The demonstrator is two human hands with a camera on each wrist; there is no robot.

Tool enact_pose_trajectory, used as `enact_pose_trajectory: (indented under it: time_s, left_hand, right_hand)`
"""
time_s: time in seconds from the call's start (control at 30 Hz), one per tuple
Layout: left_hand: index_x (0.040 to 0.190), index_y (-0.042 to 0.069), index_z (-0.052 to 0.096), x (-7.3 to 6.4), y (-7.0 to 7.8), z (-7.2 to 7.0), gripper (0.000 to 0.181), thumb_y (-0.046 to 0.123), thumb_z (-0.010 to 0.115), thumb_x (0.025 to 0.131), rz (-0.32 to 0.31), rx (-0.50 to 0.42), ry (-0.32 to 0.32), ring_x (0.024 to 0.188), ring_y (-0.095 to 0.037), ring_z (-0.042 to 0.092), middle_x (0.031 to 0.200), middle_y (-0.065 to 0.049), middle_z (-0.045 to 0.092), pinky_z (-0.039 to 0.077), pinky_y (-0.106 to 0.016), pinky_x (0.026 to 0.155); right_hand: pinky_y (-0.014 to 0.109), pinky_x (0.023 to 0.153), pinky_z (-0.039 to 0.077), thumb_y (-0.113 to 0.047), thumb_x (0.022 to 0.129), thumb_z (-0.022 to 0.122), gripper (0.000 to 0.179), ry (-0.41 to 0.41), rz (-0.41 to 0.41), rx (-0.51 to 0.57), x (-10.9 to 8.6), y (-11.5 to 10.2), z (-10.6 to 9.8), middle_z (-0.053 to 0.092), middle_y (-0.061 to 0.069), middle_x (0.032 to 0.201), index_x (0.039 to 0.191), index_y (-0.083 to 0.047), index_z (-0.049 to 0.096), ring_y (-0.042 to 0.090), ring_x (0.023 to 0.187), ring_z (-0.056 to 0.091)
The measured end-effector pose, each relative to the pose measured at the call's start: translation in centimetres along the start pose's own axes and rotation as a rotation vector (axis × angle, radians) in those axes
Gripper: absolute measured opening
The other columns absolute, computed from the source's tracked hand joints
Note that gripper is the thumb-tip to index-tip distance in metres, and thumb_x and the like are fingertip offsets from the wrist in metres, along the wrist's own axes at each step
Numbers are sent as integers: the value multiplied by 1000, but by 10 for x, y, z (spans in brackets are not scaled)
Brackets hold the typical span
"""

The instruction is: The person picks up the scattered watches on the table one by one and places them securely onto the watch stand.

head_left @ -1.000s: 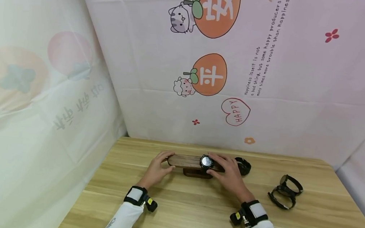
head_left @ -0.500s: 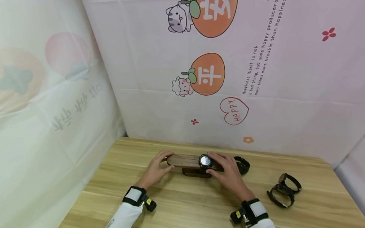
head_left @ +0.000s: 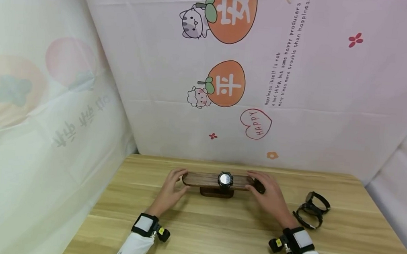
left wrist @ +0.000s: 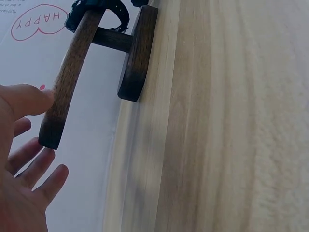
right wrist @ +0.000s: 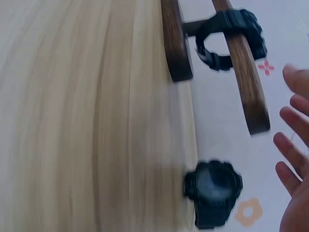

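A dark wooden watch stand [head_left: 202, 179], a long bar on a short post and base, stands at the back of the table. Around its bar, right of the middle, hangs a black watch [head_left: 225, 179] with its pale face up. At the bar's left end my left hand [head_left: 168, 192] holds the stand between thumb and fingers; in the left wrist view its thumb [left wrist: 34, 99] lies over the bar. My right hand [head_left: 270, 197] is by the bar's right end, fingers spread. The right wrist view shows those fingers [right wrist: 294, 145] apart from the bar.
Another black watch [right wrist: 212, 186] lies on the table beyond the stand's right end, partly hidden by my right hand in the head view. Two more black watches [head_left: 308, 217] lie farther right. A printed white cloth [head_left: 167, 120] hangs behind the table.
My right hand has let go of the watch on the bar and moved right to the bar's end. The left hand stays at the left end. The head view has shifted slightly.
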State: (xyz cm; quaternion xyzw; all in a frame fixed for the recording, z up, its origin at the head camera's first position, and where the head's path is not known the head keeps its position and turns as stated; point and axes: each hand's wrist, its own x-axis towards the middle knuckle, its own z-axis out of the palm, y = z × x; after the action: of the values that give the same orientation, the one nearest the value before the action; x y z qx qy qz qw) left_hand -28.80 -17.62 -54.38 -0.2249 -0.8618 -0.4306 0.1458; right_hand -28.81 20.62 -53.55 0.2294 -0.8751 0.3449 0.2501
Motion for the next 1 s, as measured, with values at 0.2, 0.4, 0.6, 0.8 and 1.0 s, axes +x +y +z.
enact_pose_trajectory:
  time_s: [0.2,0.4,0.6,0.8,1.0]
  left_hand:
    - [150,5,56,-5,-2,-2,56,4,77,98,42,-5,30,140,-38,53,152,-23,51,53,-58,108]
    - [148,4,57,-5,0,-1,54,2,76,97,39,4,34,137,-38,56,148,-22,54,54,-57,107]
    - [149,4,57,-4,1,1,54,4,75,98,23,-6,27,136,-37,56,147,-19,55,55,-57,107]
    - [148,1,56,-3,1,2,53,4,75,99,19,-16,30,137,-38,56,148,-19,55,54,-57,108]
    - [148,2,57,-3,0,1,53,3,75,98,3,-19,22,137,-38,56,147,-19,55,54,-59,108]
  right_hand:
    - [64,106,50,-6,96,79,44,-10,58,-63,-9,20,-16,66,19,141,139,-4,68,42,130,58]
    - [69,109,47,0,92,79,48,-114,114,-125,-13,33,-25,61,27,144,138,3,66,49,134,54]
    - [71,109,47,-2,92,77,49,-187,148,-160,-17,35,-29,63,26,144,140,-1,65,49,131,57]
    - [71,107,46,-5,94,77,48,-196,172,-201,-19,36,-27,65,24,142,140,-3,66,47,128,59]
    - [68,103,51,-6,95,76,47,-206,200,-196,-19,33,-25,66,23,141,141,-5,66,46,127,61]
